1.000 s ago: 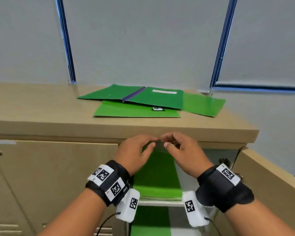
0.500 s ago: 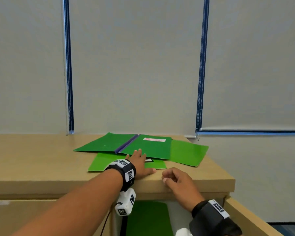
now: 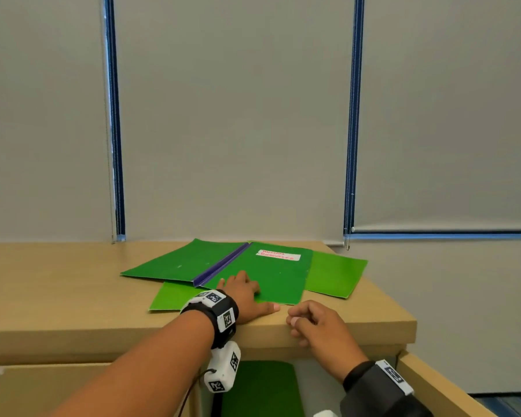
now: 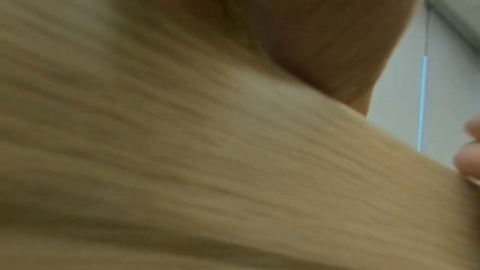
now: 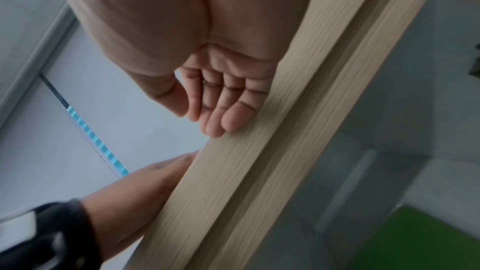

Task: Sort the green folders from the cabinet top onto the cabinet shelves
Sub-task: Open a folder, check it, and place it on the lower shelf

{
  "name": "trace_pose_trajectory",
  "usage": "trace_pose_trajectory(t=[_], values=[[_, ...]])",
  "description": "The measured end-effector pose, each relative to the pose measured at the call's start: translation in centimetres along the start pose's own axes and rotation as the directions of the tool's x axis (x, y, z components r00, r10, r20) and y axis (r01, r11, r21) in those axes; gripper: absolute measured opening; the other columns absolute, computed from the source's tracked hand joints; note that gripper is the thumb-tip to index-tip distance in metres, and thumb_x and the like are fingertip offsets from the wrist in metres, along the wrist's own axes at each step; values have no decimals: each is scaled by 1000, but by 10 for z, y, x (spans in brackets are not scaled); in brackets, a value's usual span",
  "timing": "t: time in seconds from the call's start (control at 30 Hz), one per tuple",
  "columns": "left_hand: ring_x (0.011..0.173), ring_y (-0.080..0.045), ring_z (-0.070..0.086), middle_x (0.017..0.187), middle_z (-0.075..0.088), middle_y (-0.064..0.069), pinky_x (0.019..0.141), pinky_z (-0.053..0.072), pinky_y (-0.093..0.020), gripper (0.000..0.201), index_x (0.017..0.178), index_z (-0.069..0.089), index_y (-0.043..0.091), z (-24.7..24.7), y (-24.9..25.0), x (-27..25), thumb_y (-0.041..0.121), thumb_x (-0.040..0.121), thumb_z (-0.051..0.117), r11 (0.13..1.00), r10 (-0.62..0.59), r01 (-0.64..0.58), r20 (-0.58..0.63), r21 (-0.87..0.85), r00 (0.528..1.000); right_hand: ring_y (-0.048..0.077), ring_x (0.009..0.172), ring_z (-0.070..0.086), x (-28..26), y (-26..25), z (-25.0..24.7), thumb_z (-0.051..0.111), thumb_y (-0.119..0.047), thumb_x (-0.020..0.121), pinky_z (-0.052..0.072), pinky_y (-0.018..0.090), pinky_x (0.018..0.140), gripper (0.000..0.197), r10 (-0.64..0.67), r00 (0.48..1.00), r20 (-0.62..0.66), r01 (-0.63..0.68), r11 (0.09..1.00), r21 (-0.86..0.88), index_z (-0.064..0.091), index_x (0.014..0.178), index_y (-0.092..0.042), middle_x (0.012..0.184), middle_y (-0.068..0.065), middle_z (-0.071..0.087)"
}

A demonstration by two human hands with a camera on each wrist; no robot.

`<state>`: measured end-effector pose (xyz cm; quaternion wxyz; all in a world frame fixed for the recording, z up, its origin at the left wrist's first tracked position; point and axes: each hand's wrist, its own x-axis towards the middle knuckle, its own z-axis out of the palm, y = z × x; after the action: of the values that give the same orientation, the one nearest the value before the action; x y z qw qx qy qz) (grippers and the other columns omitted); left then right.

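A pale blind-covered wall backs the wooden surface (image 3: 57,284), where green folders (image 3: 271,275) lie fanned under and beyond the left hand (image 3: 247,293), which rests flat with fingers spread. The right hand (image 3: 316,323), loosely curled and holding nothing, hovers at the surface edge. Below both hands a shelved folder (image 3: 262,386) shows some sorted; several remain.

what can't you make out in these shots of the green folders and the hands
- Red handwriting on the white label of the dark green folder with the purple spine: too small, head view.
- Light green folder beneath: mostly covered.
- Left hand: left wrist view blurred, wooden cabinet top blocks its fingers.
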<state>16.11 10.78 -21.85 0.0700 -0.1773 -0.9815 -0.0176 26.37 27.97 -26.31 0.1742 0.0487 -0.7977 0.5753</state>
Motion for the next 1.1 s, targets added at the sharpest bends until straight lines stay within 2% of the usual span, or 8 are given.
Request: trace_pose_trajectory(t=[0.13,0.27,0.37,0.5,0.67,0.8,0.9,1.1], values=[[112,-21,55,132,53,-1,96,47,-39,88,129,46,23,2,-4,-27,85,67,50,975,73,-65,29,-211,997,15,63,62,-3,0,-8,55,-8,92,48,25,52,13,75,995,-59,-70,994,86,63,82,-7,78,12,70],[120,-22,53,136,50,2,99,46,-42,85,140,42,29,0,-11,-53,82,73,47,980,198,-198,6,3,980,20,57,59,-8,2,-15,55,-21,95,50,27,48,22,206,973,-104,-184,966,183,55,80,-6,74,15,64],[98,-21,62,105,66,3,81,50,-35,43,106,62,31,-8,-9,-67,63,92,37,977,215,-212,-188,35,958,25,58,63,-9,-2,-14,58,-32,94,53,30,46,27,313,943,-116,-265,913,310,48,91,-7,78,19,63],[65,-15,53,68,57,4,61,40,-30,50,72,52,26,-21,3,-97,65,93,29,944,315,-330,-310,4,897,34,81,70,-10,-18,-20,55,-39,94,59,35,56,39,393,919,26,-338,753,565,44,119,-11,101,28,65],[102,-6,62,119,66,12,89,50,-28,65,129,54,39,-21,8,-126,79,83,31,904,409,-427,-272,-8,871,39,106,64,2,-31,-47,46,-50,95,58,48,79,54,347,928,139,-325,567,757,43,129,-8,121,26,60],[119,-5,53,133,56,15,105,42,-36,83,134,48,39,-24,11,-141,90,70,33,915,381,-390,-92,-104,920,37,104,67,5,-44,-55,49,-25,99,52,50,89,34,279,958,73,-253,692,676,59,125,-7,114,21,69],[125,-4,46,139,50,12,110,35,-36,69,133,51,36,-27,6,-136,78,83,29,883,233,-301,-220,-360,947,38,99,67,5,-52,-56,42,8,92,55,49,84,40,234,972,0,-184,766,616,54,128,-4,113,19,70],[146,-21,21,159,20,-10,116,19,-34,70,152,19,10,-55,-23,-105,52,98,35,711,-256,-20,-286,-702,923,38,110,64,-9,-78,-74,44,6,92,52,56,92,45,33,998,62,-67,729,681,52,131,-15,122,16,67]])
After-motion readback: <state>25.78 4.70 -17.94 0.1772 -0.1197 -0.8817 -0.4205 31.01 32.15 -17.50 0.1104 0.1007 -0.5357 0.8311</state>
